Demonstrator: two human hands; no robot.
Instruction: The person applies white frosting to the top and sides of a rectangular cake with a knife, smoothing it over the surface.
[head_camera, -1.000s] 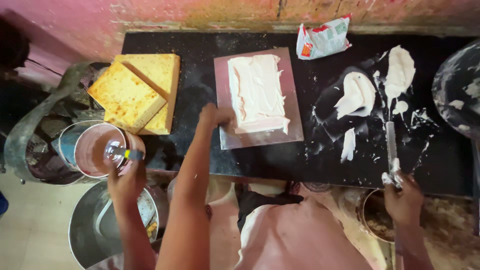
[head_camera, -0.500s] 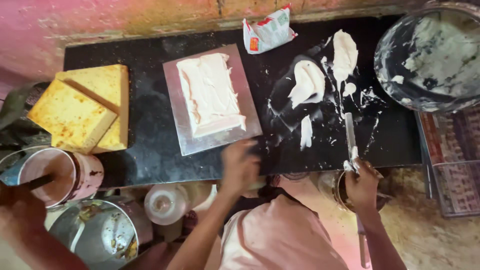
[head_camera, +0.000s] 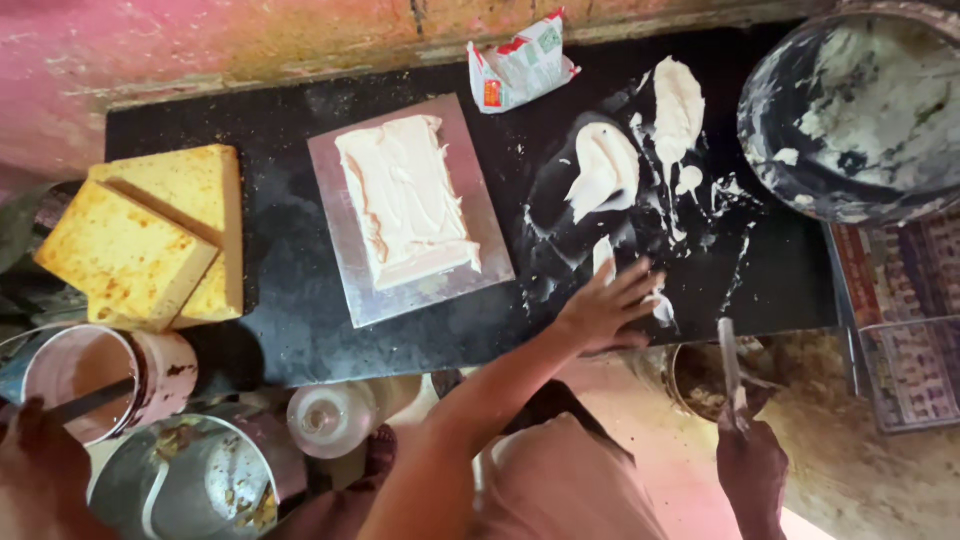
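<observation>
Left hand (head_camera: 608, 305) lies flat on the black stone counter (head_camera: 290, 240), fingers spread, fingertips among the smeared white cream (head_camera: 603, 172) near the counter's front edge; it holds nothing. Right hand (head_camera: 750, 462) sits below the counter edge, closed around the handle of a long flat metal spatula (head_camera: 729, 355), blade pointing up toward the counter and coated pale. To the left of the open hand, well apart from it, a rectangular silver cake board (head_camera: 345, 285) carries a rectangular cake slab covered in white cream (head_camera: 405, 200), top rough and uneven. Further left, two yellow sponge slabs (head_camera: 150, 240) are stacked, the upper one turned at an angle and overhanging the counter's left end. At the back edge lies a crumpled white packet with red and green print (head_camera: 520, 62). A large round metal bowl streaked with cream (head_camera: 860, 110) stands at the far right. Below the counter, left side: a pinkish cup-shaped container (head_camera: 105, 375) with a dark utensil in it, a steel pot (head_camera: 190, 480), and a small clear plastic bottle (head_camera: 330, 420). Another hand (head_camera: 35, 460) shows at the lower left corner near the cup; its grip cannot be made out.
</observation>
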